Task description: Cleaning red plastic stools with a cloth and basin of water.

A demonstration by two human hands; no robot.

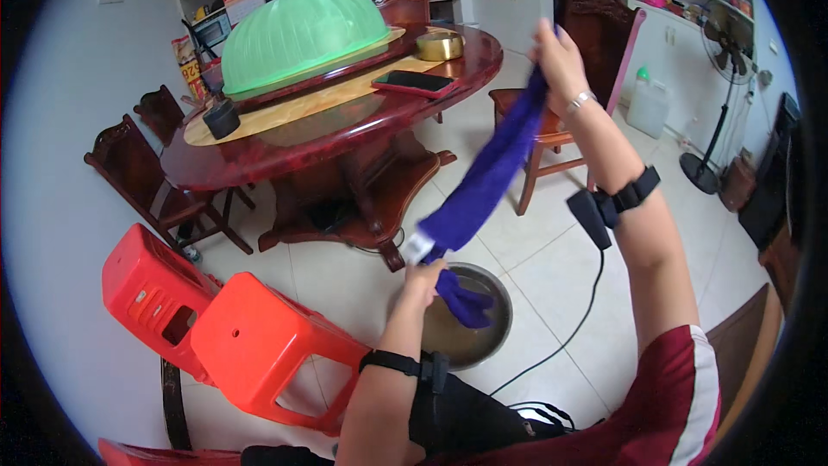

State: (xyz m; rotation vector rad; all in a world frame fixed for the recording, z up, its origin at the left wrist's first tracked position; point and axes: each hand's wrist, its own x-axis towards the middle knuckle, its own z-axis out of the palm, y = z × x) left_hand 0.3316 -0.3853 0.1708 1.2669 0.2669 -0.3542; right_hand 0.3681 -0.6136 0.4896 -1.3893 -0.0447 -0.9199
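Observation:
A purple towel is stretched at a slant between my two hands. My right hand, raised high at the right, is closed round its upper end. Lower down, my left hand grips it close to a white label. The loose end of the towel droops past my left hand over a round metal basin on the floor. Cloudy, brownish water appears to lie in the basin. I cannot tell whether the hanging end touches it.
Red plastic stools stand left of my left arm. Ahead is a round wooden table bearing a green mesh food cover, a phone and a gold pot. A wooden chair stands behind my right hand. A cable hangs from my right armband.

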